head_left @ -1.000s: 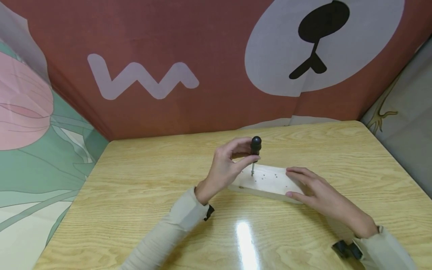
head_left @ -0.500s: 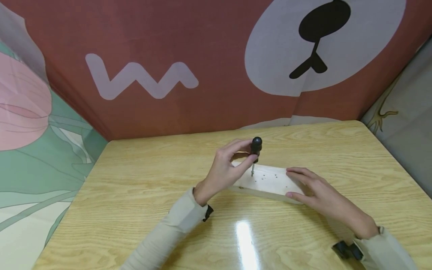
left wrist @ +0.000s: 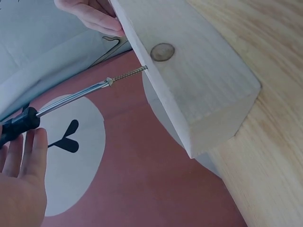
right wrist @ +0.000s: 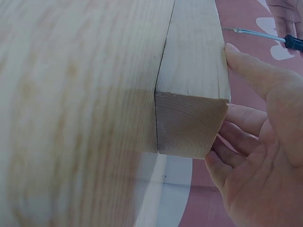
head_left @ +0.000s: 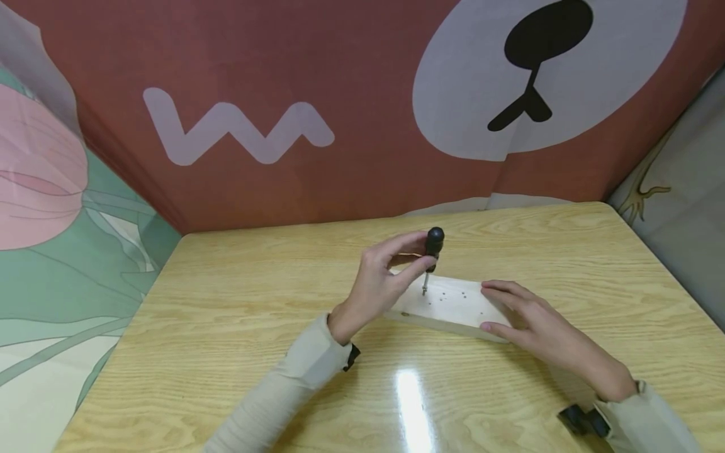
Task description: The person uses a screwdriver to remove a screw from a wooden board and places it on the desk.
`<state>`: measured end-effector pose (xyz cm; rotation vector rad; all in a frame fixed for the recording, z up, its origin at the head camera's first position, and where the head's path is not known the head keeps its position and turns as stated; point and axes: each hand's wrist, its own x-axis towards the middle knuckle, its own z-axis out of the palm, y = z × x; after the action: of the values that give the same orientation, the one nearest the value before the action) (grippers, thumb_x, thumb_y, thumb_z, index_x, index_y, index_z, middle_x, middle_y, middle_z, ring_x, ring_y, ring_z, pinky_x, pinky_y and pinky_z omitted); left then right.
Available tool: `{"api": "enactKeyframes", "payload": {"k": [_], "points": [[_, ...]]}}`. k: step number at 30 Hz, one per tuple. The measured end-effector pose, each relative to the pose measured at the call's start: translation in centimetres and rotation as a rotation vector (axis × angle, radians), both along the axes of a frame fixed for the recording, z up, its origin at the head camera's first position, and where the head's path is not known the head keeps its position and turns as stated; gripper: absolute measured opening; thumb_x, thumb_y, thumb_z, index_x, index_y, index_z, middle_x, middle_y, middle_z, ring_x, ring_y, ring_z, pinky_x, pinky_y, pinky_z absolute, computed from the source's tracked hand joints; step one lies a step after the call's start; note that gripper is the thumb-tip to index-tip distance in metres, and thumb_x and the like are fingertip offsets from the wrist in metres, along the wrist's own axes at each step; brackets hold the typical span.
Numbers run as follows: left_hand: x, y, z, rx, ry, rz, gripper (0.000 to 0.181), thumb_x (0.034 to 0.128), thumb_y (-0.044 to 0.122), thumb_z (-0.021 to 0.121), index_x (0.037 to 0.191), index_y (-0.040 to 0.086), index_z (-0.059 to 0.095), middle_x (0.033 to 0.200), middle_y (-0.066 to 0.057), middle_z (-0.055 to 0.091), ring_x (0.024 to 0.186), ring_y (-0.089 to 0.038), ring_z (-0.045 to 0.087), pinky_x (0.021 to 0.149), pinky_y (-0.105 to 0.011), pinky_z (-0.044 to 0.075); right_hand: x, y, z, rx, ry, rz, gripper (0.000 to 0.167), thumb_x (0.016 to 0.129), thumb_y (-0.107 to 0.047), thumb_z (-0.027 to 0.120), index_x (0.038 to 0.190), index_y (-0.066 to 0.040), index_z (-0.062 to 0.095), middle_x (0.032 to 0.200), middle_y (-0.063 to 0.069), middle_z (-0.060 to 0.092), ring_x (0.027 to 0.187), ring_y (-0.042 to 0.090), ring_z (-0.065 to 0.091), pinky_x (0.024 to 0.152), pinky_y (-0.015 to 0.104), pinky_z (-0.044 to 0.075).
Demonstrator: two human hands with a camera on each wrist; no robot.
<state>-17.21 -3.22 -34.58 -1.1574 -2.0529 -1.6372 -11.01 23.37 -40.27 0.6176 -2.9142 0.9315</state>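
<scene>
A pale wooden block [head_left: 453,307] with several small holes in its top lies on the table. My left hand [head_left: 374,283] pinches the black handle of a screwdriver [head_left: 433,243] above the block's left part. In the left wrist view the screwdriver's shaft [left wrist: 73,97] meets the head of a long screw [left wrist: 129,75], whose tip touches the block [left wrist: 189,61] near a dark knot. My right hand [head_left: 538,327] grips the block's right end, thumb on the near side and fingers across the far side, as the right wrist view of the hand [right wrist: 270,127] also shows.
The wood-grain table [head_left: 255,302] extends around the block. Behind it hangs a red-brown cloth [head_left: 362,176] with white and black shapes. A green and pink patterned cloth [head_left: 45,264] hangs at the left, a greyish one [head_left: 685,207] at the right.
The screwdriver's handle has leaned slightly to the right, and my left fingers have shifted a little on it. My right hand and the block keep their places.
</scene>
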Motion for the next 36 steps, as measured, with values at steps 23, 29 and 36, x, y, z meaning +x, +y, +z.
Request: {"api": "enactKeyframes", "payload": {"k": [23, 29, 36], "points": [[0.0, -0.03, -0.13, 0.038, -0.068, -0.054, 0.038, 0.0889, -0.005, 0.069, 0.125, -0.007, 0.058, 0.113, -0.025, 0.071, 0.098, -0.031, 0.073, 0.083, -0.028, 0.062, 0.07, -0.02, 0.04, -0.009, -0.014, -0.01, 0.061, 0.092, -0.037, 0.071, 0.137, 0.001, 0.056, 0.142, 0.018, 0.051, 0.132, 0.041, 0.048, 0.101, 0.063, 0.043], [0.06, -0.12, -0.04, 0.017, -0.052, -0.05, 0.038, 0.091, -0.004, 0.067, 0.128, -0.008, 0.058, 0.114, -0.025, 0.07, 0.1, -0.03, 0.073, 0.087, -0.028, 0.061, 0.11, 0.03, 0.11, -0.004, 0.001, -0.008, 0.06, 0.092, -0.036, 0.071, 0.137, 0.0, 0.056, 0.142, 0.016, 0.051, 0.132, 0.04, 0.048, 0.101, 0.062, 0.043], [0.17, -0.04, 0.03, 0.004, -0.051, -0.017, 0.039, 0.0877, -0.004, 0.071, 0.125, -0.007, 0.061, 0.108, -0.022, 0.069, 0.096, -0.03, 0.07, 0.087, -0.026, 0.06, 0.05, -0.02, 0.02, -0.011, -0.005, -0.002, 0.06, 0.092, -0.036, 0.071, 0.137, 0.001, 0.056, 0.143, 0.016, 0.05, 0.133, 0.04, 0.047, 0.101, 0.062, 0.043]]}}
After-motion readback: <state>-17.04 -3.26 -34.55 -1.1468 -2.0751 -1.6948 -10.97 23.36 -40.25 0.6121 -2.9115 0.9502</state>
